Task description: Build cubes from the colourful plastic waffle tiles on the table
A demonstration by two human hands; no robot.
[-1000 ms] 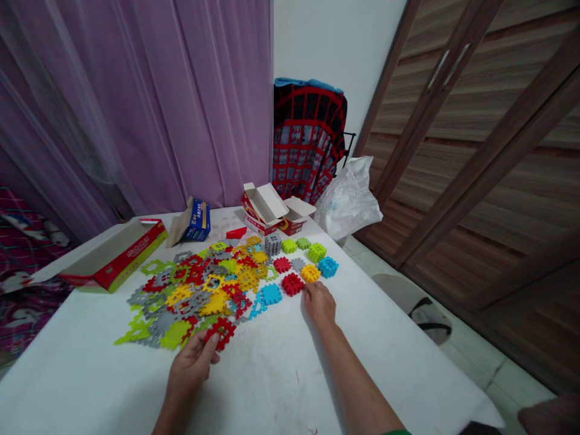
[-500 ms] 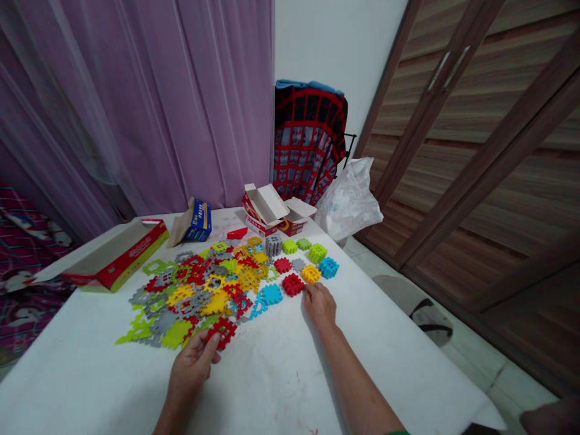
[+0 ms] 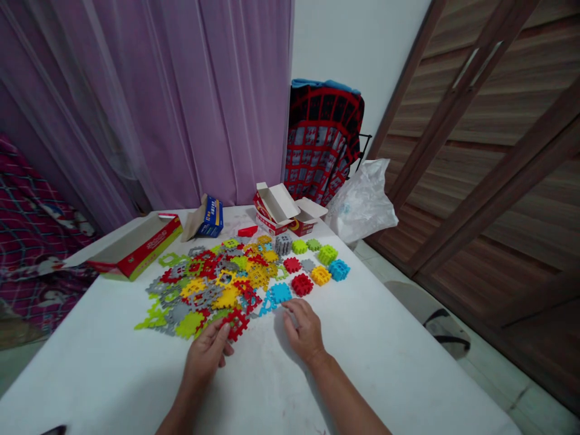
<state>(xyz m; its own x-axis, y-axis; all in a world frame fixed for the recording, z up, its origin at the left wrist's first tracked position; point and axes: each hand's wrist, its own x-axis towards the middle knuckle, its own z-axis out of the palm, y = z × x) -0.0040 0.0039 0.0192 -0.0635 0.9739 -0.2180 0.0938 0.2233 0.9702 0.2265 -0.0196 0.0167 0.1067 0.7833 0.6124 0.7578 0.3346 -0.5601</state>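
Observation:
A heap of flat toothed plastic tiles (image 3: 203, 290) in red, yellow, grey, green and blue lies on the white table (image 3: 385, 356). Several built cubes stand right of it, among them a red cube (image 3: 302, 284), a yellow cube (image 3: 321, 275) and a blue cube (image 3: 339, 269). My left hand (image 3: 206, 356) rests at the heap's near edge, fingers on a red tile (image 3: 235, 324). My right hand (image 3: 304, 329) lies on the table with fingers spread, holding nothing, just below a blue piece (image 3: 281, 293).
A long red box (image 3: 140, 251) lies at the left, a blue carton (image 3: 211, 216) and open red-and-white boxes (image 3: 283, 211) at the far edge. A white plastic bag (image 3: 362, 202) and a red checked cloth (image 3: 324, 145) sit beyond the table. A sandal (image 3: 441, 326) lies on the floor.
My right hand has drawn back from the red and yellow cubes toward me and to the left. The camera has shifted left. My left hand stays on the red tile.

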